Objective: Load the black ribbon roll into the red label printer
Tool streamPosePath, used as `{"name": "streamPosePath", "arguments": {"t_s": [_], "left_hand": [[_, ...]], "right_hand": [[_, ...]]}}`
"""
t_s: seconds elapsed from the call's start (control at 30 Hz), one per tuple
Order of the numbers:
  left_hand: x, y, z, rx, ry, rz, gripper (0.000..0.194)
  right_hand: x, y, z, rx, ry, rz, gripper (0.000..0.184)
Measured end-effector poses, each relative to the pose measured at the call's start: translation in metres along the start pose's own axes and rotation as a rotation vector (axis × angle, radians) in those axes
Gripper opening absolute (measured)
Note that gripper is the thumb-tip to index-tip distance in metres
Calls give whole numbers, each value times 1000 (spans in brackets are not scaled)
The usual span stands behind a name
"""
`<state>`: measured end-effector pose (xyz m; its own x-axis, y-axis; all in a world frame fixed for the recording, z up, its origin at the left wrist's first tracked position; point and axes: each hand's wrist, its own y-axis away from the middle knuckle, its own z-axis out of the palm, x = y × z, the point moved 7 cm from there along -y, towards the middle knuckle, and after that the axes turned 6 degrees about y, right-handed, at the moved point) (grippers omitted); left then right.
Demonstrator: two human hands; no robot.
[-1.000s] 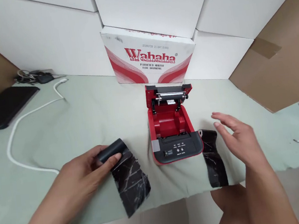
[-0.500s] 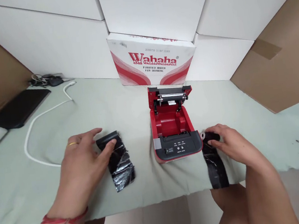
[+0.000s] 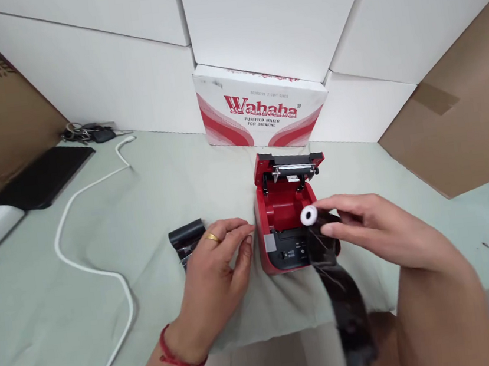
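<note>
My right hand (image 3: 374,226) grips a black ribbon roll (image 3: 328,229) with a white core. A creased, shiny tail hangs from it past the table's front edge. The roll is over the right part of a small red and black printer (image 3: 284,255). The printer's lid (image 3: 291,168) is raised, and its red inner bay (image 3: 282,217) shows. My left hand (image 3: 219,269) holds nothing; its fingers reach toward the printer's left side, with the thumb a little apart. Another black roll (image 3: 187,233) lies left of the printer, its loose end partly hidden behind my left hand.
A white and red Wahaha carton (image 3: 262,112) stands behind the printer against white boxes. A white cable (image 3: 117,273) curves across the left side. Keys (image 3: 91,132) and a black flat object (image 3: 45,177) lie back left. Brown cardboard (image 3: 450,116) rises at right.
My right hand has taken hold of the right-hand roll and lifted it over the printer, its tail trailing. My left hand has let go of the other roll and moved right to the printer.
</note>
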<state>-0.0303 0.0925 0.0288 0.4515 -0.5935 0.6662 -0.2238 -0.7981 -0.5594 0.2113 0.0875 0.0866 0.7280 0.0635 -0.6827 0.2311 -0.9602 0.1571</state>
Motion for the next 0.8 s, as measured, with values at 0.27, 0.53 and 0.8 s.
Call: {"name": "streamPosePath", "arguments": {"t_s": [0.27,0.53,0.8], "left_hand": [[10,0,12,-30,69,13,23],[10,7,11,-133,31,72,32],[16,7,4,-60,73,102,29]], "right_hand": [[-29,-54,29,-70,518,47,39],[-34,-60,36,-160,860,85,33],[-29,-79,52,-227,903,56,24]]}}
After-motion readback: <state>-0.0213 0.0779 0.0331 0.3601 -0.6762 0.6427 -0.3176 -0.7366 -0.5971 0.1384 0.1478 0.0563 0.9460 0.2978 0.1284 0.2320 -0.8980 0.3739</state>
